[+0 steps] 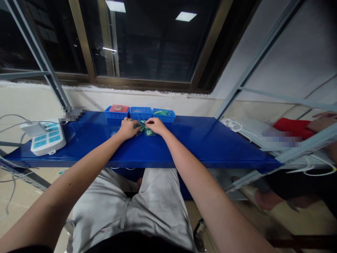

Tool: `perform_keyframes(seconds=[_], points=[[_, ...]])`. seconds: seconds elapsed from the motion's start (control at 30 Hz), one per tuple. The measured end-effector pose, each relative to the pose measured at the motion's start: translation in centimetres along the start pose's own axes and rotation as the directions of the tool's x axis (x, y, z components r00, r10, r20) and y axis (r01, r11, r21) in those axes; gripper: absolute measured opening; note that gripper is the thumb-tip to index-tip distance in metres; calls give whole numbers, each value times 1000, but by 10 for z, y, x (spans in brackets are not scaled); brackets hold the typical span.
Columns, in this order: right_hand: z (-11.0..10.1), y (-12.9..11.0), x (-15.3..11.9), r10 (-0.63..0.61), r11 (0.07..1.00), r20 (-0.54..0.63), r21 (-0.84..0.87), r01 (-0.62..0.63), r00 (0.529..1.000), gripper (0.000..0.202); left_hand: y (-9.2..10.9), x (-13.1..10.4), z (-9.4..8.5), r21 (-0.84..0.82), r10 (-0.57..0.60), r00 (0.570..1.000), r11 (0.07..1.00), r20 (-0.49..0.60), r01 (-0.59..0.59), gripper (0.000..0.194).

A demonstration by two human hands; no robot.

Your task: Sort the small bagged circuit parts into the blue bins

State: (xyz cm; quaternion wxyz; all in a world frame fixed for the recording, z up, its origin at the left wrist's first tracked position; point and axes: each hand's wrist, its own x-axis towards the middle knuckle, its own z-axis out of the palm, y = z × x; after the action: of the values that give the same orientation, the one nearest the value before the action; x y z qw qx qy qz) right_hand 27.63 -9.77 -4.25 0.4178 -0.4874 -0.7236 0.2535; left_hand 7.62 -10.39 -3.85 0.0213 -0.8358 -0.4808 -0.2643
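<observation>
Over the blue tabletop (158, 149), both my hands are together at a small heap of green, see-through plastic packets (149, 132) with whitish bits in them. My left hand (129, 128) is curled, its thumb and fingers closed on the left side of the green packets. From the other side my right hand (157, 125) pinches the upper edge of them. What exactly lies between the fingertips is too small to make out in full. Just behind my hands stand three blue bins: the left bin (117, 115) holds a reddish packet (119, 108), the right bin (167, 117) a green packet (162, 112).
A white power strip (48, 138) with a plugged-in adapter and cables sits at the left end. Grey metal posts (237, 88) rise on both sides. A window is behind the table. At the right, another person's red sleeve (292, 124) shows beside white cables (237, 126).
</observation>
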Motion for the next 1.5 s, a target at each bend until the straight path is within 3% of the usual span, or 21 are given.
perform_keyframes(seconds=[0.17, 0.47, 0.63, 0.8, 0.9, 0.97, 1.03, 1.13, 1.3, 1.5], points=[[0, 1, -1, -4, 1000, 12, -1, 4, 1000, 12, 2, 1, -1, -7, -9, 1000, 1000, 16, 9, 21], [0, -2, -2, -11, 1000, 21, -4, 11, 1000, 10, 12, 1, -9, -51, -244, 968, 968, 63, 247, 37], [-1, -5, -4, -1, 1000, 27, -5, 1, 1000, 11, 6, 3, -7, -149, -318, 948, 937, 6, 315, 18], [-1, -4, -4, 1, 1000, 16, -9, -1, 1000, 11, 5, 2, -10, -216, -324, 945, 927, -52, 307, 10], [-1, -4, -2, -10, 1000, -33, -1, 10, 999, 11, 6, 2, -15, -215, -283, 940, 946, -192, 241, 11], [0, -4, -1, -28, 999, -74, 20, 30, 997, 12, 7, 3, -19, -303, -258, 920, 938, -294, 167, 9], [2, -5, 1, -36, 997, -94, 64, 42, 995, 20, 8, 4, -21, -447, -261, 912, 889, -316, 99, 7], [4, -8, 2, -46, 988, -92, 146, 59, 995, 24, 10, 6, -22, -649, -278, 939, 756, -203, 84, 6], [1, -15, 1, -39, 975, -24, 216, 44, 999, 13, 18, 5, -22, -831, -281, 959, 523, 39, 188, 8], [0, -18, -1, 49, 966, -19, 256, -42, 999, 9, 23, 2, -25, -809, -287, 946, 516, 148, 283, 13]])
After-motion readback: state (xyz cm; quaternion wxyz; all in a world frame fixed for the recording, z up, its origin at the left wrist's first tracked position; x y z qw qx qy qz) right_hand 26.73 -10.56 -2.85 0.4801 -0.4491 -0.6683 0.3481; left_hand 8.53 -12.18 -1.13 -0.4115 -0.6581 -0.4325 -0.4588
